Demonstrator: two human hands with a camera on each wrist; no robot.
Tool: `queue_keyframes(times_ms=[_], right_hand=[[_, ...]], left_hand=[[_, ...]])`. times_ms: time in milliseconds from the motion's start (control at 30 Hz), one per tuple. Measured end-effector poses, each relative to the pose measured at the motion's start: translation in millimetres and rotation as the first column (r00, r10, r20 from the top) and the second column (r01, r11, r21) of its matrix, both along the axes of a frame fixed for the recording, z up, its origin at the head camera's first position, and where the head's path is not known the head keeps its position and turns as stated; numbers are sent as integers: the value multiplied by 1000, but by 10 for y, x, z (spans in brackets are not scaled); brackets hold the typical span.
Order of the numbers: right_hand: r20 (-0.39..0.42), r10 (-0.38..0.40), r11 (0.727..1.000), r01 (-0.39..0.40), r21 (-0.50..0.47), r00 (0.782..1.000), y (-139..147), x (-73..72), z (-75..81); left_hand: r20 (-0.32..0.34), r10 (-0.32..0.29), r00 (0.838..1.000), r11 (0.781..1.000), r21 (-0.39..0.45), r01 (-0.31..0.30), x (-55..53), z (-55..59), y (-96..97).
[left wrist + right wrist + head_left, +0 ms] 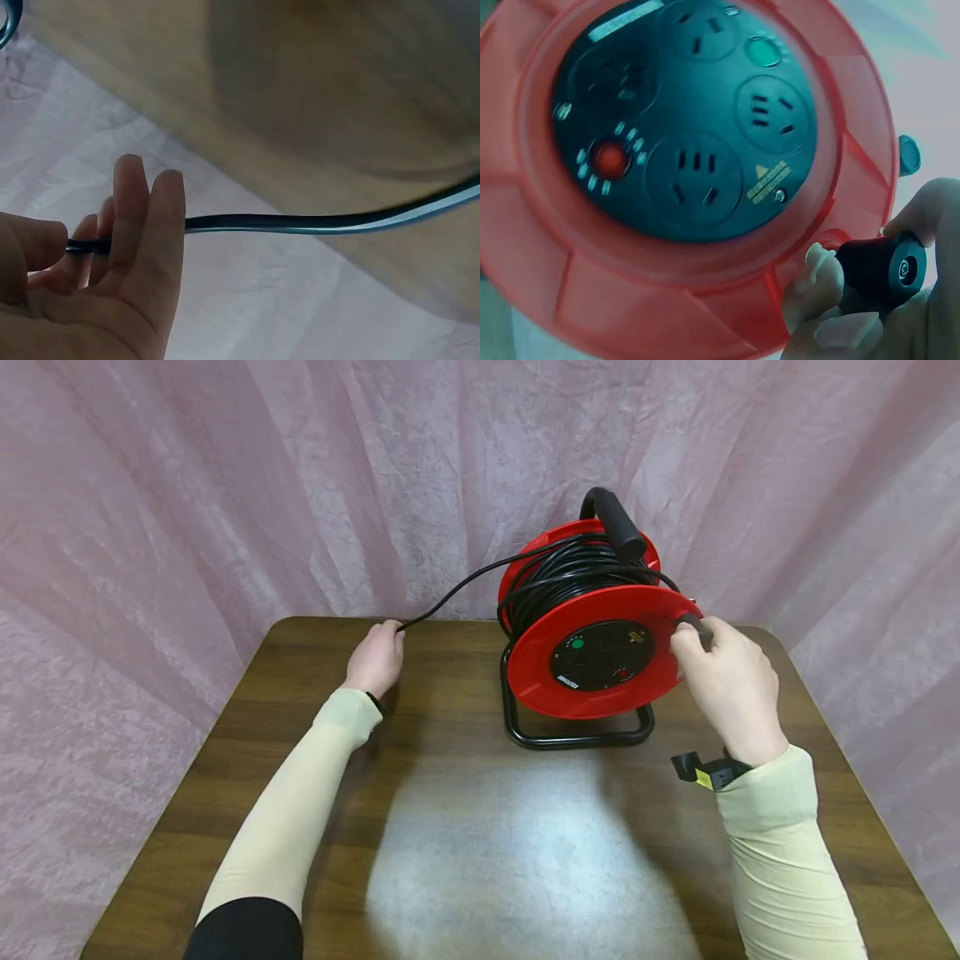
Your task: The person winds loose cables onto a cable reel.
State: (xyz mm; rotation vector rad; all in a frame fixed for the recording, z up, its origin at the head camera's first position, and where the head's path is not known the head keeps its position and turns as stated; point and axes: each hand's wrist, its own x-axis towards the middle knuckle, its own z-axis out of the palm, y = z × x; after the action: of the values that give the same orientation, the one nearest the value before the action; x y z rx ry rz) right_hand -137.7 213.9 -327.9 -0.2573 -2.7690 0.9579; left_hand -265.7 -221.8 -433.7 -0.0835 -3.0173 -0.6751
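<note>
A red cable reel (592,603) wound with black cable stands on its black tubular frame (570,743), right of the table's middle. From the top of the drum a length of cable (480,573) slopes down to my left hand (377,658), which holds it over the table's far left part. In the left wrist view that cable (270,224) runs across the fingers (166,217), two of them fairly straight. My right hand (731,683) grips the black crank knob (881,270) at the right edge of the reel's front flange.
The front flange carries a black socket panel (690,112) with a green and a red button. A black carrying handle (618,527) arches over the drum. Behind the wooden table (300,760) hangs a pink curtain (420,468).
</note>
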Motion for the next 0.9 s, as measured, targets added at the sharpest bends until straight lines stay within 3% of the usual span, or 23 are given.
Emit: queue_keyframes(times_ms=[367,900], right_hand=[[-45,-42,994,46,98,998,18,-20,-140],[-24,-47,997,48,66,999,84,-30,-230]], left_hand=[[24,-5,1000,1000,29,5,-5,-56,-124],[-7,-30,1000,998,50,30,41,-58,-34]])
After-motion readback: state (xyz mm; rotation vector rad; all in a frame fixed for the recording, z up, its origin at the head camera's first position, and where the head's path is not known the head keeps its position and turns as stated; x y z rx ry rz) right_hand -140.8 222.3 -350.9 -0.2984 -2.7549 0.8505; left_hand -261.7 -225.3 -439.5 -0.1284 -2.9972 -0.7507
